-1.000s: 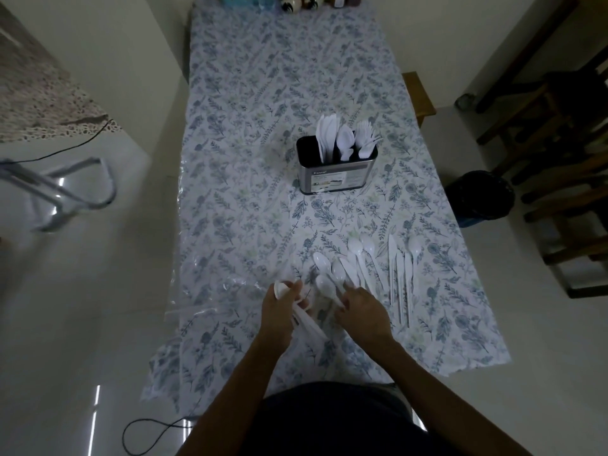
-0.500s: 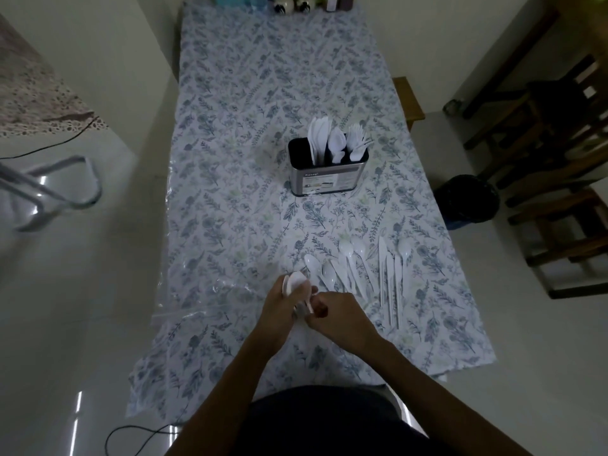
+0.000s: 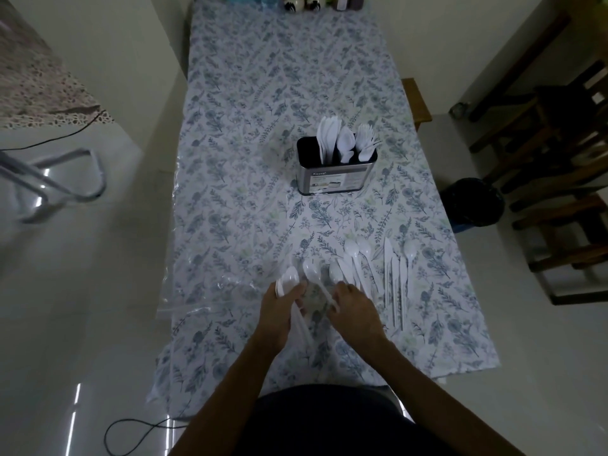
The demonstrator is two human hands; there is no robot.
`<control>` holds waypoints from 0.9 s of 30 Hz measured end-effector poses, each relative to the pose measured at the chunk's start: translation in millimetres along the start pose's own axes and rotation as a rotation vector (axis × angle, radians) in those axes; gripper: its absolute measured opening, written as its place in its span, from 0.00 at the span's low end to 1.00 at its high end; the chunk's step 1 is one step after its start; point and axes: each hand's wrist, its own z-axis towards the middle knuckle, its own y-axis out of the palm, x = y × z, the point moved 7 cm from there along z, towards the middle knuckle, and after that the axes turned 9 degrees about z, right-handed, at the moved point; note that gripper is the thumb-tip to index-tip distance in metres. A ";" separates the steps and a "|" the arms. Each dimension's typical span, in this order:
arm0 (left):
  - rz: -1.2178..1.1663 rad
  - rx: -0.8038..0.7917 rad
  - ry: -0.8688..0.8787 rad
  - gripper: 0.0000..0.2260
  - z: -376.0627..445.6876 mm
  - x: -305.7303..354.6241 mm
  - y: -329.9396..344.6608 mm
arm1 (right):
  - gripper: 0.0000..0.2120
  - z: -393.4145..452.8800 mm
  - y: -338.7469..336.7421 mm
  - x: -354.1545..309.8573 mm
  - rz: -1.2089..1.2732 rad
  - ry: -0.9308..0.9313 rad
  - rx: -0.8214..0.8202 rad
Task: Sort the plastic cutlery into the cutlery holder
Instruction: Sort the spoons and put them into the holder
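A metal cutlery holder [image 3: 334,179] stands mid-table with white knives, spoons and forks upright in separate sections. Several loose white plastic spoons [image 3: 353,258] and knives [image 3: 393,274] lie in a row near the table's front edge. My left hand [image 3: 279,311] holds a small stack of white spoons [image 3: 288,281], bowls pointing away from me. My right hand [image 3: 353,311] pinches the handle of one more white spoon [image 3: 312,271] that lies on the cloth just right of the stack.
The table carries a floral cloth [image 3: 250,159] under clear plastic. Small bottles stand at the far end [image 3: 302,1]. A black bin [image 3: 472,202] and dark wooden chairs [image 3: 559,153] are on the right, a metal frame [image 3: 56,182] on the left floor.
My hands came together, then parted slightly. The stack in my left hand grew, and my right hand now grips another spoon's handle on the cloth.
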 end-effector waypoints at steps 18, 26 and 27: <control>0.042 0.069 -0.075 0.09 11.2 -11.4 -18.0 | 0.09 12.5 4.0 15.6 -0.023 0.081 -0.006; 0.057 0.006 -0.038 0.12 7.1 -12.1 1.8 | 0.05 -20.4 -6.2 -25.8 0.367 -0.055 -0.157; 0.059 0.010 -0.047 0.16 8.0 -13.7 0.9 | 0.07 -15.4 -11.6 -18.6 0.316 -0.042 -0.140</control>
